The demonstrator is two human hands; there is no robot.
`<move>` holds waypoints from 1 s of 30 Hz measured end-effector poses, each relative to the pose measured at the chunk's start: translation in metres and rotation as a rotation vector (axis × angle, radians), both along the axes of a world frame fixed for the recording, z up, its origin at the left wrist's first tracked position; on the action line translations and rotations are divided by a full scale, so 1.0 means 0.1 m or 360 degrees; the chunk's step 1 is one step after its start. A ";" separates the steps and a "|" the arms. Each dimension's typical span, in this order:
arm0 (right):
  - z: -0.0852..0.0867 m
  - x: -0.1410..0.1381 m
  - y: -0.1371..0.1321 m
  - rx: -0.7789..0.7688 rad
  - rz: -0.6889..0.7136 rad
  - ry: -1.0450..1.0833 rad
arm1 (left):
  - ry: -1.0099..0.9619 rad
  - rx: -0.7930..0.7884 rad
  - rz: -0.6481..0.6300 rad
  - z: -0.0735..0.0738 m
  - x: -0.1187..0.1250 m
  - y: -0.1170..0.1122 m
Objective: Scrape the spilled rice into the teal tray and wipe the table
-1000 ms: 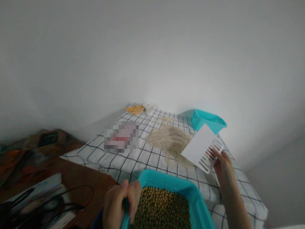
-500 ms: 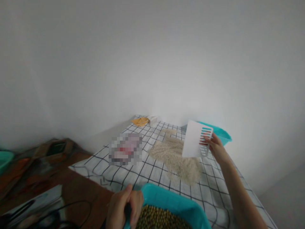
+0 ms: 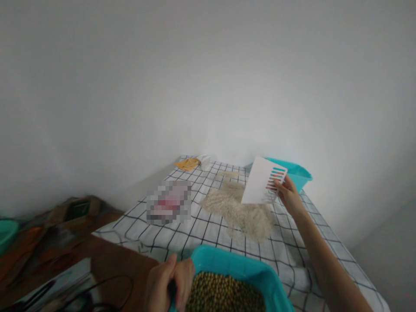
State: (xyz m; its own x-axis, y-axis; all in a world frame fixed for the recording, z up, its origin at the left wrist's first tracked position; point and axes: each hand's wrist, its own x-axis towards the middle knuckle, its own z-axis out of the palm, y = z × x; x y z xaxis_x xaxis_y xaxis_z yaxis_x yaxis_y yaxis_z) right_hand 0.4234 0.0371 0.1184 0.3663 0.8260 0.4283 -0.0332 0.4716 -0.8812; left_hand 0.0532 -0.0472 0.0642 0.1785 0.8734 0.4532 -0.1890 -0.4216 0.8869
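My right hand (image 3: 287,193) is closed on the slotted end of a thin white plastic board (image 3: 255,180), which is tilted up above a spread of pale grain (image 3: 240,210) on a checked cloth. Low in the view, my left hand (image 3: 169,282) is closed round the left rim of a teal basin (image 3: 232,258). Round green-brown beans (image 3: 224,292) lie in this basin, whose near side is cut off by the frame. Behind the board stands another teal basin (image 3: 294,175), partly hidden.
The black-and-white checked cloth (image 3: 208,232) covers a table against a white wall. A yellow cloth-like item (image 3: 187,164) and a white one (image 3: 204,162) lie at the back. A blurred-out pinkish object (image 3: 169,203) rests on the left. Boxes (image 3: 78,210) and cables stand on the floor.
My right hand and the white board have shifted slightly left and up. The left hand keeps its hold on the basin rim. The view has moved a little.
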 end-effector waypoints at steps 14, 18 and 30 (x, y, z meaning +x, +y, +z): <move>-0.14 -0.03 0.13 0.0116 -0.0180 0.0044 | -0.0047 -0.0154 -0.0023 -0.22 0.01 0.00; -0.24 -0.18 0.17 0.0037 -0.0087 0.0044 | -0.0061 -0.0061 -0.0150 -0.26 -0.05 0.05; -0.14 -0.25 0.09 0.0033 -0.0049 0.0112 | -0.0057 -0.0152 -0.0129 -0.35 -0.08 0.03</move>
